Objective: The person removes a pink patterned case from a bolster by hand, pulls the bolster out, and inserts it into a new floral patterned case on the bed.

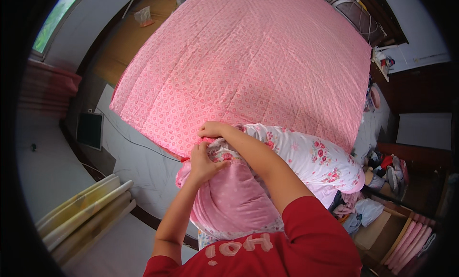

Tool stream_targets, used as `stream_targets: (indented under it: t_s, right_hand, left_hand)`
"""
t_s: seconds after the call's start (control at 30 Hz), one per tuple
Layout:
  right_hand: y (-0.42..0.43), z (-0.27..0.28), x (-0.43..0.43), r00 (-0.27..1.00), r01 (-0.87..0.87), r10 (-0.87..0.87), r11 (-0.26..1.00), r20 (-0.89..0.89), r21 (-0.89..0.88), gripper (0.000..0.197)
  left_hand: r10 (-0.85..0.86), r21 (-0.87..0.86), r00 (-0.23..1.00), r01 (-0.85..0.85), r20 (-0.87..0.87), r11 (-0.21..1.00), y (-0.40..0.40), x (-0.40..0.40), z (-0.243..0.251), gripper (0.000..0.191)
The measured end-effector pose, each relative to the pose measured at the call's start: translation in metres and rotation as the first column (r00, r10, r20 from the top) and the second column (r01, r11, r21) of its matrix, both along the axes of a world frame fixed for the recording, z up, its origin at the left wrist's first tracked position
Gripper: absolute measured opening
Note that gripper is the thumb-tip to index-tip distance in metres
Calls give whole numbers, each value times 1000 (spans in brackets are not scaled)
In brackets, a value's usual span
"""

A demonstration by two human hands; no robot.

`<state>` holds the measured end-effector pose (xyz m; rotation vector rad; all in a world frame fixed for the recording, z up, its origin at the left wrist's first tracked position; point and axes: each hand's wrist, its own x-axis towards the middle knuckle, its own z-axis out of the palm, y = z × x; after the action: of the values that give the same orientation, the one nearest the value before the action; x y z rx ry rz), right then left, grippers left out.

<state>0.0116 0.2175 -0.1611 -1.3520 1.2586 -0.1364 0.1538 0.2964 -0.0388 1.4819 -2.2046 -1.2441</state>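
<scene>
A large pink quilted bedspread (244, 62) with small flower prints spreads out in front of me. Along its near edge lies a bunched floral quilt (315, 155), white with red roses, its pink side (233, 198) folded up close to my body. My right hand (212, 129) is closed on gathered cloth at the left end of this quilt, near a bright pink edge. Just below it, my left hand (205, 163) grips the same bunched cloth, thumb spread across the fold. Folds and fingers hide exactly which layers each hand holds.
Rolled sheets (89, 212) lean at the lower left. A dark green board (89, 130) and a cable (132, 142) are left of the bed. Shoes (394, 175), plastic bags (369, 209) and an open wooden compartment (380, 228) are at the right.
</scene>
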Motion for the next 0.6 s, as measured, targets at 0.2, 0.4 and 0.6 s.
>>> stream_targets:
  t_s: [0.2, 0.4, 0.6]
  right_hand:
    - [8, -11, -2, 974, 225, -221, 959, 41, -174, 38]
    - [30, 3, -7, 854, 515, -477, 831, 207, -210, 35]
    - [52, 31, -6, 920, 337, -389, 842, -43, -420, 39]
  left_hand:
    - [-12, -71, 994, 20, 104, 997, -7, -17, 0, 59]
    - [-12, -121, 993, 26, 120, 992, 0, -6, -3, 51]
    - [216, -80, 967, -207, 132, 975, 3, 13, -3, 56]
